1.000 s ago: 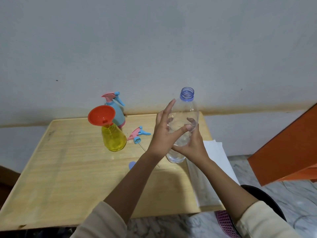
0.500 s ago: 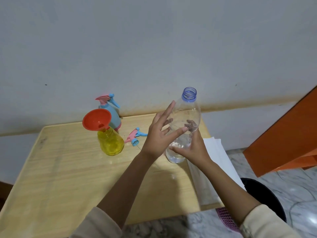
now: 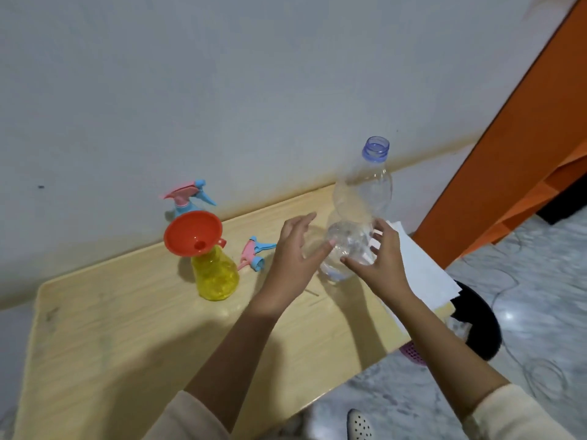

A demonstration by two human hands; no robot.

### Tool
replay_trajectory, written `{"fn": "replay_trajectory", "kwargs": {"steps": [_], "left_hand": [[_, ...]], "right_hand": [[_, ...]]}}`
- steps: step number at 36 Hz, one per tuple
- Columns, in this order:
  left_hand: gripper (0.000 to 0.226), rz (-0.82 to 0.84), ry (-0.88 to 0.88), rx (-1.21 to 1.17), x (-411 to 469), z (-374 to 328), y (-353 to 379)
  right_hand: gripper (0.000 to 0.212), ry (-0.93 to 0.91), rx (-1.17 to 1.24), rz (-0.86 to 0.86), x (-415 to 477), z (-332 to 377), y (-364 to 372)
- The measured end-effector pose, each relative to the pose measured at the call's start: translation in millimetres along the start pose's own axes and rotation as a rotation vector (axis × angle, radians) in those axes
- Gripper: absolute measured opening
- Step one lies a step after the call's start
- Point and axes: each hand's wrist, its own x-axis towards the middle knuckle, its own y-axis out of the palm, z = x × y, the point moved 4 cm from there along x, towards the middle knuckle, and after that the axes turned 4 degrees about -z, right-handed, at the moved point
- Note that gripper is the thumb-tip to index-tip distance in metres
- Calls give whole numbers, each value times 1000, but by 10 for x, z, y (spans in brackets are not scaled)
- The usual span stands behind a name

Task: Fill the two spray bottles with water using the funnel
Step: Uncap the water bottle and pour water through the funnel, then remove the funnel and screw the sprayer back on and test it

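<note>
**Nearly upright clear bottle held low between 2 hands, funnel ready nearby**

Seen from a head-worn camera looking down, a person works at a pale wooden table set against a grey wall. The right hand grips the clear bottle low on its body, with the thumb across the front and the fingers curled round the far side. The left hand is spread and relaxed with straight fingers. Only its thumb tip touches the bottle's left side, so it grasps nothing and seems there to steady.

The clear bottle has no cap. Its long axis runs close to vertical, and the blue-tinted mouth points up, leaning slightly right. Its base is over the table's right part, beside a stack of white paper. Whether it rests on the wood or hangs just above it cannot be told. Little water, if any, shows inside.

To the left, apart from the hands, the yellow spray bottle stands upright with its sprayer off. The orange funnel sits in its neck, spout down, with the wide mouth tipped toward the viewer, likely to receive poured water. 1 loose trigger head lies on its side between the yellow spray bottle and the left hand, probably set aside to free that neck.

Behind the funnel, by the wall, the blue spray bottle stands with its sprayer fitted and the nozzle pointing right. Its fill level cannot be seen.
</note>
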Motion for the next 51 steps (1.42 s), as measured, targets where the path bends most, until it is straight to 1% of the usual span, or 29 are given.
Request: {"fn": "replay_trajectory", "kwargs": {"steps": [1,4,6,9,11,13,16,19,21,23,27,32,40,43,44,46,47,49,51], "left_hand": [[49,-16,-17,39,-74,103,-87],[41,-105,-78,122,-378,407,-386],[34,-222,-130,131,-617,568,-619],[35,-391,-195,247,-933,814,-992],[43,-466,-255,282,-1052,960,-1225],[50,-505,-290,285,-1043,1051,-1415],[62,-493,-330,255,-858,1129,-1596],[82,-453,-250,245,-626,1139,-1667],[88,-394,-226,275,-485,1177,-1675],[87,-334,-234,262,-360,1224,-1669],[63,-288,-192,162,-229,1198,-1633],[56,-273,-172,146,-204,1140,-1598],[57,-272,-130,110,-210,1082,-1598],[43,-256,-148,129,-228,1139,-1618],[44,-253,-159,146,-239,1166,-1626],[59,-238,-188,173,-266,1242,-1637],[63,-229,-199,180,-280,1272,-1646],[67,-220,-220,167,-319,1310,-1672],[69,-218,-219,138,-351,1343,-1705]], "right_hand": [[84,8,-1,-50,-97,-2,29],[71,11,-30,-204,-396,14,176],[62,12,-31,-223,-570,43,337],[53,10,-15,-96,-721,161,660],[56,-12,32,-5,-737,336,859],[62,-60,69,59,-702,572,1025],[78,-105,116,112,-596,922,1242],[94,-117,121,163,-470,1210,1455],[107,-111,99,214,-394,1346,1600],[115,-94,74,273,-347,1443,1731],[112,-84,35,312,-288,1546,1893],[104,-56,15,321,-270,1560,1959],[95,-92,18,296,-272,1633,1888],[93,-87,60,261,-223,1717,1795],[93,-80,79,238,-189,1736,1746],[91,-75,115,183,-104,1747,1620],[89,-76,124,157,-59,1730,1547],[88,-63,111,128,21,1636,1411],[89,-28,48,127,75,1439,1314]]}}
